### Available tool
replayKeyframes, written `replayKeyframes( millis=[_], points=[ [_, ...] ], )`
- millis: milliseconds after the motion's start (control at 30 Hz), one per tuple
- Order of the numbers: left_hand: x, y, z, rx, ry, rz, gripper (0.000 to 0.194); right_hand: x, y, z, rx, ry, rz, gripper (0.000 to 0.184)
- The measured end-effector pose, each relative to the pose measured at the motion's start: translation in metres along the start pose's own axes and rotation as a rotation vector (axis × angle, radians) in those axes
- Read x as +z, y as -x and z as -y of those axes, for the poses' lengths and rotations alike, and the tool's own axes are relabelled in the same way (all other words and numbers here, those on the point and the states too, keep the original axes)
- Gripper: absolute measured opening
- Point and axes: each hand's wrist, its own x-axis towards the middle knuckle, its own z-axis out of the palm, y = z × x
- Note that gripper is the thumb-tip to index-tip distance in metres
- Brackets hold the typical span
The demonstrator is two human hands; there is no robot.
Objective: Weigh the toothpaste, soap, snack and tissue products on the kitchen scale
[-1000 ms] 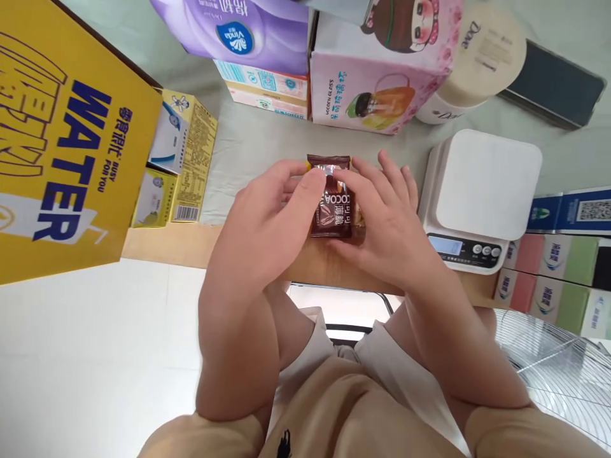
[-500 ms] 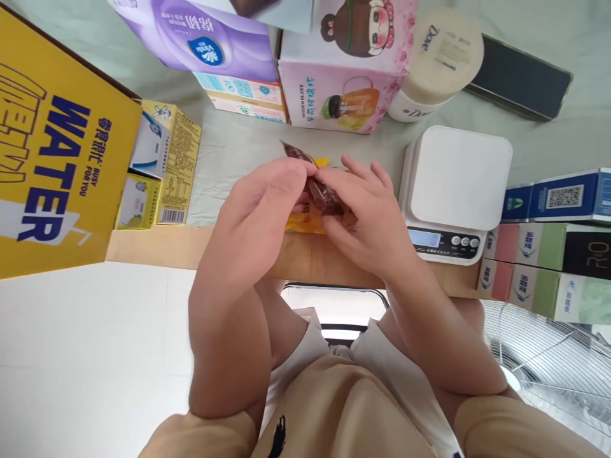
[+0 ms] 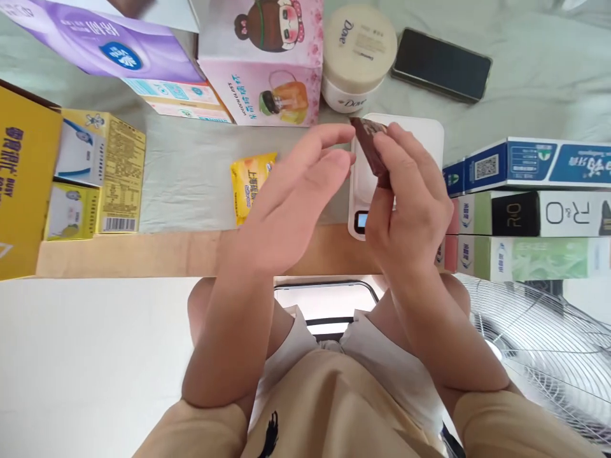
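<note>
My right hand (image 3: 413, 191) grips a small dark brown shiny packet (image 3: 371, 145) between thumb and fingers, above the white digital scale (image 3: 432, 137). The packet is tilted, and this hand covers much of the scale. To its left, my left hand (image 3: 298, 197) has its fingers stretched out. Its fingertips come close to the packet's left side; whether they touch it I cannot tell. A yellow packet with printed characters (image 3: 251, 181) lies on the cloth, partly behind my left hand.
A pink glass-cup box (image 3: 281, 95), a Dove jar (image 3: 359, 54) and a phone (image 3: 442, 63) stand or lie at the back. Purple Vinda tissues (image 3: 124, 44) and yellow boxes (image 3: 121, 172) are to the left. Toothpaste boxes (image 3: 529, 165) stack up right, above a fan (image 3: 534, 350).
Both hands have moved right with the brown packet, from over the yellow packet to over the scale. My left hand's fingers have straightened away from the packet. The view has shifted right.
</note>
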Motion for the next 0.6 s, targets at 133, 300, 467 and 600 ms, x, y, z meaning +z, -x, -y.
replayKeyframes(
  millis=[133,300,467,600],
  points=[
    [0.019,-0.013,0.004,0.006,-0.058,0.026,0.033,-0.009,0.008,-0.025,0.131,0.053,0.089,0.052],
    [0.033,-0.02,0.006,-0.004,-0.064,-0.002,0.033,-0.011,0.015,-0.039,0.159,0.058,0.199,0.058],
    [0.041,-0.023,-0.009,0.041,-0.101,-0.094,0.026,-0.019,0.021,-0.043,0.078,0.073,0.271,0.065],
    [0.046,-0.041,-0.01,0.247,-0.274,-0.14,0.026,-0.027,0.024,-0.045,0.057,0.0,0.224,0.074]
  ],
)
